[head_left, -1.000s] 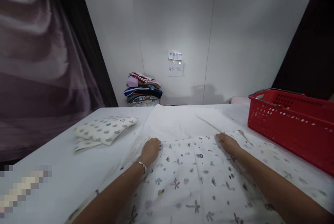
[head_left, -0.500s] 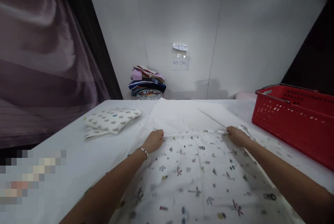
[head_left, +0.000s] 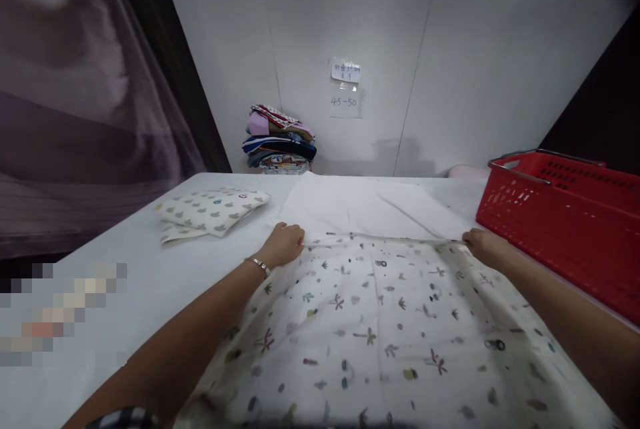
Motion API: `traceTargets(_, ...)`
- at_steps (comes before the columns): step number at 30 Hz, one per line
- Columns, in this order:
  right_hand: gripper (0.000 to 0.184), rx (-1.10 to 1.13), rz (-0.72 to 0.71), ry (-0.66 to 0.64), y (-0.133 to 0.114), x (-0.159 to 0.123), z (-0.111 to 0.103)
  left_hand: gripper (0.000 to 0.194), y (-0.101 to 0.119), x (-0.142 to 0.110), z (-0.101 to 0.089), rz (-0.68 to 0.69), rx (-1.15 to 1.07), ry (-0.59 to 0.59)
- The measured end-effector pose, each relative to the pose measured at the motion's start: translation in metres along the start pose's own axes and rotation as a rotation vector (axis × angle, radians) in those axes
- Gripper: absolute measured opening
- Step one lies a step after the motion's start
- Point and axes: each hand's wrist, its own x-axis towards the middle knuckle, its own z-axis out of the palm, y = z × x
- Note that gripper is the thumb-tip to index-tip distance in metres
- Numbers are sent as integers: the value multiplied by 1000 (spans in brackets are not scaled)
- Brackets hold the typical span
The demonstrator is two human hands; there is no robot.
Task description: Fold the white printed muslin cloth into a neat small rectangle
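A thin white cloth with a scattered plant print [head_left: 370, 322] spreads over the front of the table and runs toward me. My left hand [head_left: 284, 242] is closed on the left end of its far edge. My right hand [head_left: 483, 246] grips the same edge at its right end, so the edge is drawn nearly straight between them. Beyond that edge lies a plain white layer of cloth [head_left: 350, 206] with a diagonal crease; whether it is part of the same piece I cannot tell. A bracelet circles my left wrist.
Left of the cloth, a folded fabric with a grey print [head_left: 215, 209] lies on the white table [head_left: 165, 282]. A red plastic basket [head_left: 560, 229] stands at the right. Behind the table is a stack of folded textiles [head_left: 280, 142] against the wall, near a paper sign [head_left: 345, 102].
My right hand has moved outward to the right along with the cloth's edge, and my left hand slightly left. The edge is wider and straighter. The view has tilted down a little.
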Motion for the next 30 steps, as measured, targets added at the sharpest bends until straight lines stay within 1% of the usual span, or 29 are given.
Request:
traceTargets(3, 27, -46, -5, 36, 8, -12, -3, 8, 0, -9, -11, -37, 47, 5)
traceTargets(5, 27, -86, 8, 81, 11, -19, -5, 9, 0, -14, -17, -118, 84, -13)
traceTargets(7, 26, -112, 44, 105, 12, -25, -6, 16, 1, -18, -19, -201, 107, -29)
traceTargets(8, 25, -113, 71, 103, 12, -26, -6, 19, 1, -20, -19, -219, 118, -32)
traceTargets(10, 23, -65, 129, 104, 10, -28, -4, 22, 1, -23, -18, -208, 158, -24)
traceTargets(11, 22, 0, 163, 112, 8, -29, -3, 22, 1, -24, -17, -196, 184, -12)
traceTargets(13, 20, 226, 229, 114, 3, -29, -1, 24, 3, -25, -17, -188, 234, 26)
traceTargets(16, 17, 715, 346, 71, -8, -29, 1, 26, 7, -28, -20, -210, 281, 90)
traceTargets(17, 16, 872, 380, 69, -11, -30, 0, 26, 9, -28, -21, -229, 281, 95)
traceTargets(19, 19, 1111, 418, 109, -18, -32, -1, 25, 10, -29, -25, -300, 236, 61)
traceTargets(21, 24, 1242, 423, 168, -22, -33, -4, 27, 10, -29, -29, -392, 131, 20)
traceTargets(23, 28, 1308, 417, 216, -25, -35, -6, 30, 7, -27, -29, -466, -55, 9)
traceTargets(26, 40, 1373, 375, 275, -27, -35, -7, 30, 0, -22, -23, -589, -558, 32)
traceTargets(28, 50, 1395, 333, 301, -28, -34, -8, 28, -3, -17, -16, -649, -861, 75)
traceTargets(30, 57, 1402, 291, 311, -28, -31, -8, 31, -6, -11, -9, -667, -1053, 179)
